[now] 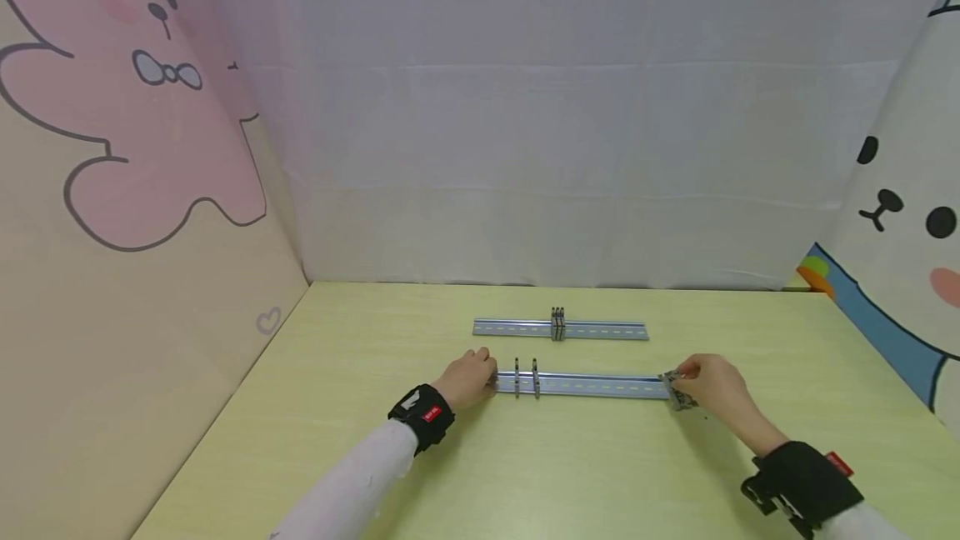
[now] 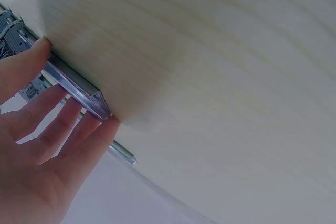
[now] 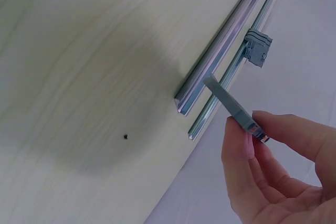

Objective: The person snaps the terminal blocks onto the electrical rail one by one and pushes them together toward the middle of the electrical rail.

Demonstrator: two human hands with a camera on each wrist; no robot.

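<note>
A slotted metal DIN rail (image 1: 600, 385) lies across the table. My left hand (image 1: 468, 377) grips its left end, thumb on one edge and fingers along the other in the left wrist view. Two thin grey terminal blocks stand on this rail, one terminal block (image 1: 517, 378) close to the left hand and another terminal block (image 1: 536, 378) slightly right of it. Over by the rail's right end, my right hand (image 1: 712, 390) pinches a flat grey terminal block (image 3: 231, 106) between thumb and fingers. Whether that block touches the rail cannot be told.
Behind lies a second DIN rail (image 1: 607, 331), parallel to the first, with several terminal blocks (image 1: 558, 324) packed together near its middle. A pale curtain (image 1: 480, 190) rises at the table's back edge. A small black speck (image 3: 125, 136) is on the table (image 1: 315, 407).
</note>
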